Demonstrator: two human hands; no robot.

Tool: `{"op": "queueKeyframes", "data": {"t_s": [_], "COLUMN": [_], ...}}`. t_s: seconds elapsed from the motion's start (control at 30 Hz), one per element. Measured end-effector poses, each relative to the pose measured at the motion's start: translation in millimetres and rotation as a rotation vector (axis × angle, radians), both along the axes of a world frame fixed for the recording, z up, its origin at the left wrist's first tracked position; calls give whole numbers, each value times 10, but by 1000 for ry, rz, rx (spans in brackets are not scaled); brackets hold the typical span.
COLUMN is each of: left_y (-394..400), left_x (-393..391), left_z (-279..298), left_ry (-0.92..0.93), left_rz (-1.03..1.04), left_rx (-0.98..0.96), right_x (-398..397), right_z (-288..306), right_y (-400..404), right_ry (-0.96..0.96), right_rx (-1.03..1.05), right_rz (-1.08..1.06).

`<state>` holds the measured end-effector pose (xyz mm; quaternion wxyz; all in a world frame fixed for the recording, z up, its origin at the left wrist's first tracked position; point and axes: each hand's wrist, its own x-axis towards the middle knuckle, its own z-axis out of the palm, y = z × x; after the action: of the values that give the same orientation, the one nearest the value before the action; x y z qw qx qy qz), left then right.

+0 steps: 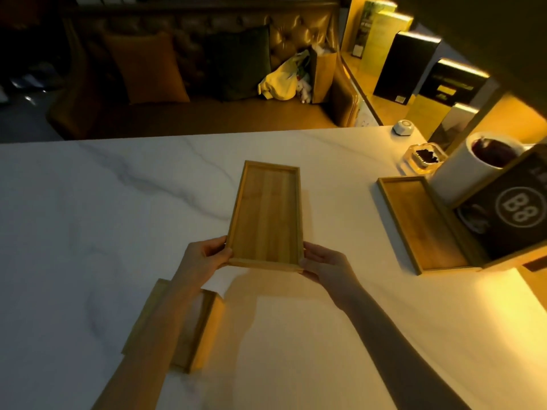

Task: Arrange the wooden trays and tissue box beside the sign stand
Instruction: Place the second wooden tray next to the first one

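Note:
A long empty wooden tray (266,214) is held over the middle of the white marble table (103,202), its length running away from me. My left hand (204,255) grips its near left corner and my right hand (325,263) grips its near right corner. A second wooden tray (423,220) lies flat at the right, touching the foot of the dark sign stand (509,211) marked B8. A wooden tissue box (195,329) lies near the front edge under my left forearm, which hides part of it.
Behind the sign stand are a white cylinder (461,170) with a dark top, a glass ashtray (423,158) and a small white call button (403,125). A leather sofa (207,69) with cushions and bags sits beyond the far table edge. Lit shelves with boxes stand at the right.

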<state>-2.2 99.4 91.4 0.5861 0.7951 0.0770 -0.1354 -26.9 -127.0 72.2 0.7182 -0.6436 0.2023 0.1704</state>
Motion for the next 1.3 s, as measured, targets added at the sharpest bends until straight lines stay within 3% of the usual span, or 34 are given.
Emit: {"op": "queueKeyframes", "data": {"t_s": [0.2,0.7,1.3], "left_y": [-608,-1979,-2411], "left_x": [-71,-109,72], "left_z": [-6,-342,-792], "left_ry": [-74,-110,-20], "left_rz": [1,-49,41], "left_rx": [-88,58,143], "right_x": [-94,-156,148], "right_z": [138,20,-531], "right_y": [-622,-1874,-2294], "right_ry": [-60,-20,99], "right_rx": [-34,-184,-193], "right_rz": [-17,-53,6]}}
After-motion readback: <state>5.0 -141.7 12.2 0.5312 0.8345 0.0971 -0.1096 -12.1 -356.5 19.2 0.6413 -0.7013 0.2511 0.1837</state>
